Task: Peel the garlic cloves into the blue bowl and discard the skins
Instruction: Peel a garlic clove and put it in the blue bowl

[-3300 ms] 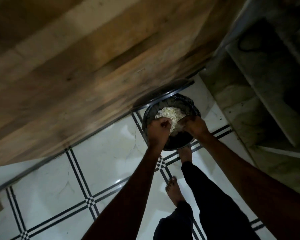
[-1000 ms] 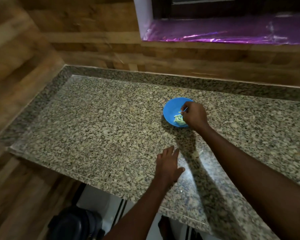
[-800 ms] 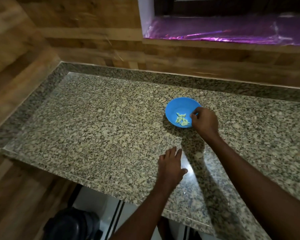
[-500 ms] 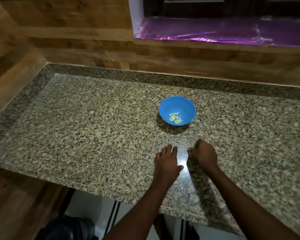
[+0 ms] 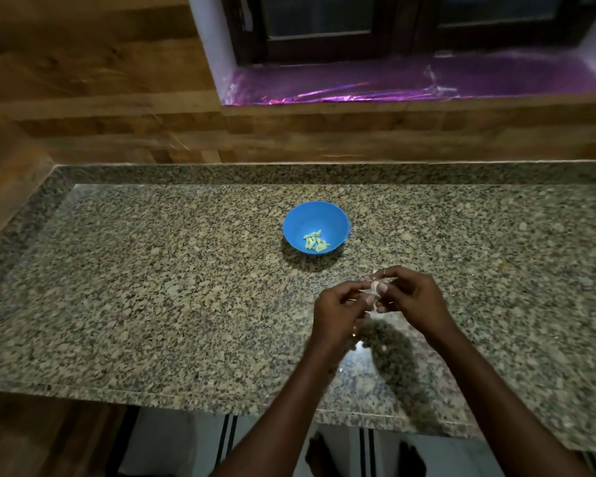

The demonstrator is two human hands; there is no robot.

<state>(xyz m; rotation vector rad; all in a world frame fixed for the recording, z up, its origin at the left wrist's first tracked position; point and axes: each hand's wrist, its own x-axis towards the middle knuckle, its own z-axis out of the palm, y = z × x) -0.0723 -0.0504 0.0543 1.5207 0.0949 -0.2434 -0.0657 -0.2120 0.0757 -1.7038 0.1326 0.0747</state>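
Both hands, the left hand (image 5: 338, 313) and right hand (image 5: 412, 299), pinch one garlic clove (image 5: 374, 290) between them above the granite counter (image 5: 152, 304), near the blue bowl (image 5: 315, 222) of peeled cloves (image 5: 315, 242), apparently so each finished clove travels only a short way.
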